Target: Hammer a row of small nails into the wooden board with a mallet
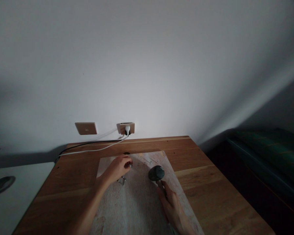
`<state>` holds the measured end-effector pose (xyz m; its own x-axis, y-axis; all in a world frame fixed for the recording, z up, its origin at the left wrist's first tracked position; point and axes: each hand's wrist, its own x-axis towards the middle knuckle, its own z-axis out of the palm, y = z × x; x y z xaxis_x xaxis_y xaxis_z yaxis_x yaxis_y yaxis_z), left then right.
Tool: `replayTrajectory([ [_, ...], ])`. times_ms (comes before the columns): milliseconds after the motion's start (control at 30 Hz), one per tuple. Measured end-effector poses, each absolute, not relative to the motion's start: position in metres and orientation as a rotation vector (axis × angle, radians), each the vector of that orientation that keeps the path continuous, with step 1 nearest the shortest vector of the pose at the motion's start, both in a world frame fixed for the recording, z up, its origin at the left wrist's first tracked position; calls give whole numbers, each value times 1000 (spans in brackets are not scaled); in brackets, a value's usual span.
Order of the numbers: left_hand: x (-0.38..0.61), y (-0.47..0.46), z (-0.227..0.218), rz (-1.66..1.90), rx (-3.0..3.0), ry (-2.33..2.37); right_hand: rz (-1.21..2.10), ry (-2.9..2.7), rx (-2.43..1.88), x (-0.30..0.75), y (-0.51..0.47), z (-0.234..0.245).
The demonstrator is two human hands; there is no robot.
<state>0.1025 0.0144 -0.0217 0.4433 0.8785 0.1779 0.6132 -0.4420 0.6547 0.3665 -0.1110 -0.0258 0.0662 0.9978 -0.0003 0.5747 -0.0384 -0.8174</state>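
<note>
My right hand (171, 204) is wrapped round the handle of a mallet (156, 173) with a dark, rounded head, raised over a pale, worn board (137, 199). Near the board's far left part, my left hand (121, 166) is closed in a pinch. A tiny shiny bit shows at its fingertips, too small to make out. Just below that hand lies a small bent metal piece (122, 180), partly hidden by the wrist. Several thin nails (150, 161) are on the board's far side, between the left hand and the mallet.
The board rests on a wooden table (210, 189) against a white wall (156, 81). A white plug (127, 130) sits in the wall socket, with cables (88, 151) running left across the table's back. At left stands a white surface (19, 189) with a dark round object (2, 185).
</note>
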Motion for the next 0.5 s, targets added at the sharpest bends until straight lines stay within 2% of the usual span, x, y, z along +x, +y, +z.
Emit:
replayTrajectory([
  [100, 104, 15, -24, 691, 2208, 1246, 953, -1615, -1652, 367, -111, -24],
  [500, 108, 15, -33, 771, 2151, 1177, 959, -1612, -1632, 369, -109, -25],
])
